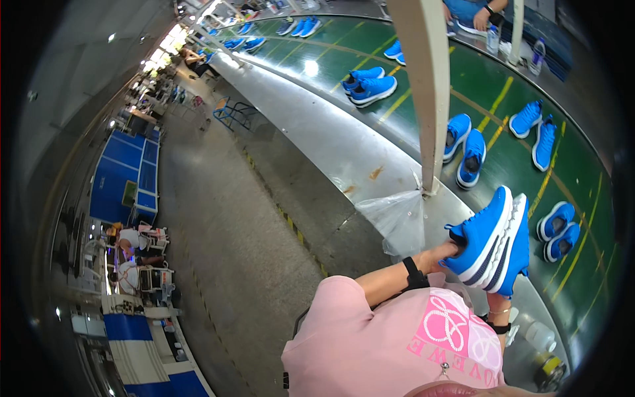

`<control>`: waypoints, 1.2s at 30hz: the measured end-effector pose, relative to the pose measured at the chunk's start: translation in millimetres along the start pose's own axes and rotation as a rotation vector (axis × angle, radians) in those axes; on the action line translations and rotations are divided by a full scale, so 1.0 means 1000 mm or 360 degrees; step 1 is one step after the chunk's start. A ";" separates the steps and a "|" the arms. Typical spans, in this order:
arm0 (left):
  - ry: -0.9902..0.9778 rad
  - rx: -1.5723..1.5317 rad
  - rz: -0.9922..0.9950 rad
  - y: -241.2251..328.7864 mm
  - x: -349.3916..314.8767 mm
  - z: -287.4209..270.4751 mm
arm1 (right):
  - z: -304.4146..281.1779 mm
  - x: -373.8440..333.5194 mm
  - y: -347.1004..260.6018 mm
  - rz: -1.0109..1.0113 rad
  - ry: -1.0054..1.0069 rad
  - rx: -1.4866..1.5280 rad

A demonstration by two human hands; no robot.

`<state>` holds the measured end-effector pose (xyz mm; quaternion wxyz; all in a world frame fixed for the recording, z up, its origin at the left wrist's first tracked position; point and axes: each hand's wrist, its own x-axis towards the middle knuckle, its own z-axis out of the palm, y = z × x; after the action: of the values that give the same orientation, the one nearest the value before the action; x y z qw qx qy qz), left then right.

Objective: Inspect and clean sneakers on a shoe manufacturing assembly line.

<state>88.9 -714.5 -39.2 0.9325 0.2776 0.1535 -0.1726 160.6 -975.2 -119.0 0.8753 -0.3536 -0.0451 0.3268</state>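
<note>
Presently, one pair of blue shoes is hovering beside the green belt, soles facing; left hand is gripping one at its ankle opening; right hand is hiding mostly behind the other, grip impossible to tell. Pairing is seemingly standing complete, the two not yet resting on the belt, where other blue pairs are lying.

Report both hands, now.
Left hand: holding a blue, white-soled sports shoe by its opening.
Right hand: mostly hidden behind the matching blue shoe; grip cannot be told.
</note>
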 end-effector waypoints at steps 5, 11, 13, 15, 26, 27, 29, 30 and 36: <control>-0.0011 0.0064 -0.0208 -0.005 0.008 -0.023 | 0.016 -0.012 -0.002 -0.0037 0.0131 -0.0124; -0.0110 -0.0036 -0.0171 -0.013 0.025 -0.041 | 0.023 -0.019 -0.009 -0.0107 0.0227 -0.0522; -0.0035 0.0039 -0.0205 -0.010 0.024 -0.041 | 0.024 -0.020 -0.012 -0.0117 0.0228 -0.0450; -0.0155 0.0222 -0.0109 -0.007 0.024 -0.039 | 0.025 -0.022 -0.017 0.0022 0.0280 0.0061; -0.0188 0.0528 -0.0141 0.002 0.034 -0.050 | 0.018 -0.028 -0.018 -0.0058 0.0381 0.0384; -0.0196 0.0531 -0.0157 0.004 0.035 -0.048 | 0.017 -0.028 -0.018 -0.0033 0.0437 0.0479; -0.0245 0.0525 -0.0139 0.006 0.036 -0.043 | 0.016 -0.029 -0.018 -0.0066 0.0409 0.0625; -0.0262 0.0522 -0.0135 0.008 0.036 -0.040 | 0.017 -0.030 -0.018 -0.0061 0.0481 0.0583; 0.0077 0.0548 -0.0292 0.013 0.038 -0.035 | 0.014 -0.039 -0.019 -0.0171 0.0669 -0.0157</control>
<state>121.7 -693.0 -75.3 0.8476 0.4221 0.1688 -0.2739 136.5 -1000.5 -89.8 0.8633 -0.4534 0.1035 0.1962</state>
